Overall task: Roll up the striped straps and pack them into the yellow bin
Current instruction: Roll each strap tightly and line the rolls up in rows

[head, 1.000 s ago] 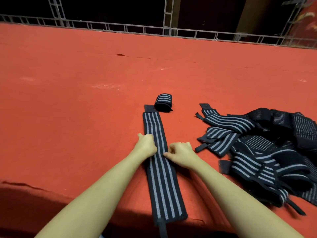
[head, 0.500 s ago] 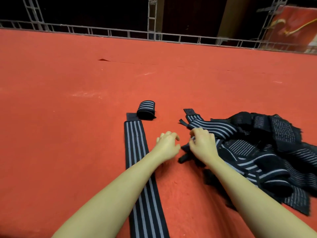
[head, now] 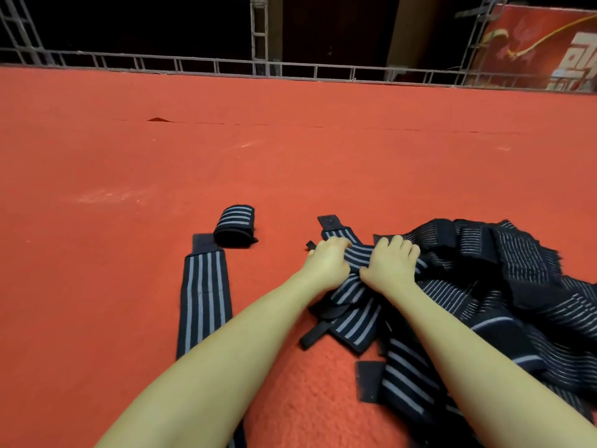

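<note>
Both forearms extend forward, knuckles up. The left hand (head: pixel 328 261) and right hand (head: pixel 392 265) sit side by side, each grip clenched on one striped strap (head: pixel 357 253) at the near left edge of the strap pile (head: pixel 484 286). A flat strap (head: pixel 205 295) and a rolled strap (head: pixel 234 225) lie to the left on the red surface (head: pixel 290 163).

Rolled strap (head: pixel 235 225) behind flat strap (head: pixel 204 299), strap pile (head: pixel 484 292) to the right.
</note>
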Tool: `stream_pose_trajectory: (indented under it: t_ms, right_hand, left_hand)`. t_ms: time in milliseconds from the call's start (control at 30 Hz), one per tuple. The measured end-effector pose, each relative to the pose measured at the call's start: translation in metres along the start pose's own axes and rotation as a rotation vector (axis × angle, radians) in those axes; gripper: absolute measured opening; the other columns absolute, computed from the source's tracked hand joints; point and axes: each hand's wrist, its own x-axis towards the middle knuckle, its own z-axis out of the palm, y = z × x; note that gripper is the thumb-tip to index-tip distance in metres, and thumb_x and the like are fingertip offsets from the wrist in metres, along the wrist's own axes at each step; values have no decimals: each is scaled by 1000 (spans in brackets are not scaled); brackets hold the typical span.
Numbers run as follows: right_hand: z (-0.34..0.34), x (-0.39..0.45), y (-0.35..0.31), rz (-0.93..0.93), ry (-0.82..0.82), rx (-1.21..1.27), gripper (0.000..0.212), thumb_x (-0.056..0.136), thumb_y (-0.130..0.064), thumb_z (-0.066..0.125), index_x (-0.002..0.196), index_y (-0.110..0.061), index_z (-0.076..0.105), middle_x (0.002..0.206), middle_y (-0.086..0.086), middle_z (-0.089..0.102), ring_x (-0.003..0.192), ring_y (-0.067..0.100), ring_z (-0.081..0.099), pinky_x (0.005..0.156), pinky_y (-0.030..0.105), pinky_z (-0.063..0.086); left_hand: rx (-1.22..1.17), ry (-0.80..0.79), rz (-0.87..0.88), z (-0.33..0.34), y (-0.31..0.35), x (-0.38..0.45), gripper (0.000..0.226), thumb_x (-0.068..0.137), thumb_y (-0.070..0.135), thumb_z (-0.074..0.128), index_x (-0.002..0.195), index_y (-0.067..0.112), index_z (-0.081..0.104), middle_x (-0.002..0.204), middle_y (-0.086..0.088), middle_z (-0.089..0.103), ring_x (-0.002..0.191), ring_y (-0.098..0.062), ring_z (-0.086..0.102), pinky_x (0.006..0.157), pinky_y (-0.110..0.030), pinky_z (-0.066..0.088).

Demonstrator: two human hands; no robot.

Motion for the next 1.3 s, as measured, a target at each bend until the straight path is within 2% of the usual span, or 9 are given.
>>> stream_pose_trajectory:
  t_ms: [100, 200, 333, 433, 567, 833, 1000, 1167, 1300]
  right_hand:
    - [9, -6, 6, 41, 11, 4, 66, 79, -47, 61, 122, 1, 45, 129, 18, 43, 121, 35, 38, 108, 44, 20]
    - [6, -10, 11, -1, 60, 79, 51, 84, -36, 60, 122, -4, 47, 125, 15, 45, 118, 34, 40, 105, 43, 20]
    - [-14, -9, 8, -162, 176, 563, 26, 89, -13, 58, 114, -11, 57, 111, 3, 56, 111, 25, 47, 96, 32, 19]
    - [-26, -17, 3, -294, 268, 762, 17, 85, -8, 63, 100, -13, 61, 97, -7, 58, 99, 19, 52, 88, 23, 17]
    - [-42, -26, -7, -397, 371, 829, 12, 81, -13, 63, 92, -15, 62, 91, -8, 60, 92, 17, 54, 84, 23, 20]
    - [-48, -37, 0, -243, 212, 574, 36, 88, -33, 50, 120, -16, 51, 114, -3, 53, 115, 19, 42, 99, 31, 14]
    - [-48, -48, -11, -234, 220, 546, 17, 92, -33, 56, 98, -18, 57, 96, -5, 56, 108, 20, 48, 90, 32, 15]
    - [-87, -51, -39, -358, 386, 653, 23, 87, -42, 54, 82, -20, 58, 80, -6, 61, 87, 21, 54, 75, 29, 13]
    - [-114, -54, -58, -537, 459, 765, 25, 82, -41, 57, 78, -17, 63, 76, -5, 61, 80, 22, 56, 70, 30, 14]
  left_hand:
    - [23, -34, 18, 5, 0, 3, 55, 91, 7, 46, 144, 13, 33, 151, -6, 31, 136, -28, 29, 110, -43, 28]
    - [28, -48, 27, 8, 0, 1, 61, 91, 4, 43, 148, 16, 25, 155, -3, 22, 139, -28, 24, 110, -43, 24]
    - [6, -31, 52, 5, 4, -1, 73, 90, 5, 45, 151, 25, 11, 159, 6, 4, 140, -29, 18, 111, -47, 18]
    - [26, 33, 68, -5, 8, -6, 62, 88, 10, 48, 145, 24, 27, 156, 5, 17, 129, -31, 29, 103, -45, 25]
    - [-70, 123, 102, -29, 6, -19, 10, 92, 12, 47, 101, 15, 44, 109, -9, 57, 101, -33, 51, 81, -39, 38]
    - [-258, 388, 87, -82, -4, -62, 11, 85, 10, 49, 83, 9, 38, 62, -4, 43, 56, -23, 39, 52, -34, 33]
    - [-111, 431, 28, -101, -12, -81, 33, 78, 36, 58, 73, 16, 32, 71, -7, 46, 66, -30, 48, 56, -38, 44]
    - [414, 433, 0, -111, -7, -98, 53, 84, 61, 54, 63, 18, 30, 65, 4, 36, 82, -23, 39, 74, -34, 28]
    - [163, 430, 77, -118, -12, -107, 44, 86, 35, 63, 118, 18, 40, 104, -3, 56, 104, -30, 49, 89, -38, 33]
